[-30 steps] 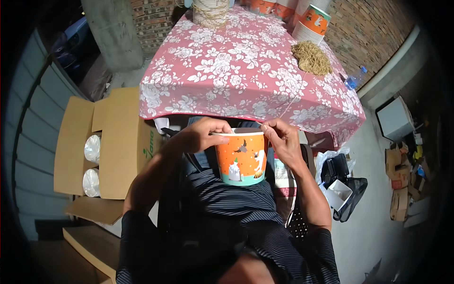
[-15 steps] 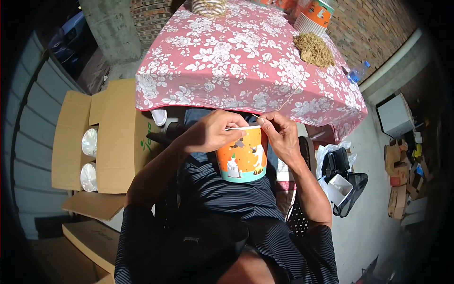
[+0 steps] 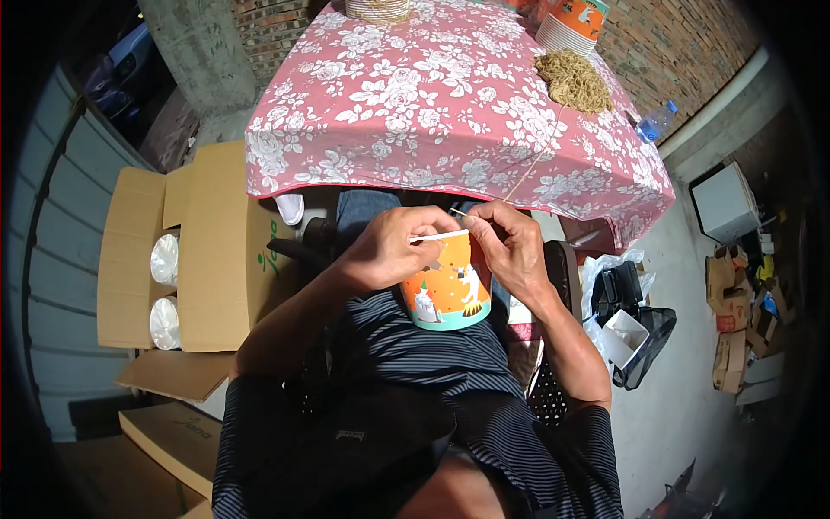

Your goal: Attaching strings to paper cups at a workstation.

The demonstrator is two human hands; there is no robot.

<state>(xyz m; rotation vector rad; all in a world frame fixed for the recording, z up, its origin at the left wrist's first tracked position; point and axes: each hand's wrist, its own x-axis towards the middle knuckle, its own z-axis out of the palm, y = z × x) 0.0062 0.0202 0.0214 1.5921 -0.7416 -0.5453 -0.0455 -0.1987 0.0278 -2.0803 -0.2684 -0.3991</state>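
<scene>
An orange paper bucket (image 3: 443,298) with a white rim, a teal base and printed cartoon figures sits upright over my lap. My left hand (image 3: 391,249) grips its rim from the left, fingers bent over the edge. At the rim's right side, my right hand (image 3: 513,251) pinches a thin tan cord (image 3: 459,212) between thumb and forefinger, its short end poking out leftward. From this hand the cord runs up over the table edge to a tangled heap of tan cord (image 3: 573,81). The inside of the bucket is mostly hidden.
A table with a pink floral cloth (image 3: 406,112) stands ahead, bearing stacked orange buckets (image 3: 572,24), another stack with cord (image 3: 378,9) and a plastic bottle (image 3: 657,121). An open carton (image 3: 212,259) with wrapped white stacks is at left. Bags and a white box (image 3: 624,337) lie at right.
My right hand has shifted slightly left and up, and more of the cord's end shows past its fingertips. The bucket tilts a little more, its rim higher on the right.
</scene>
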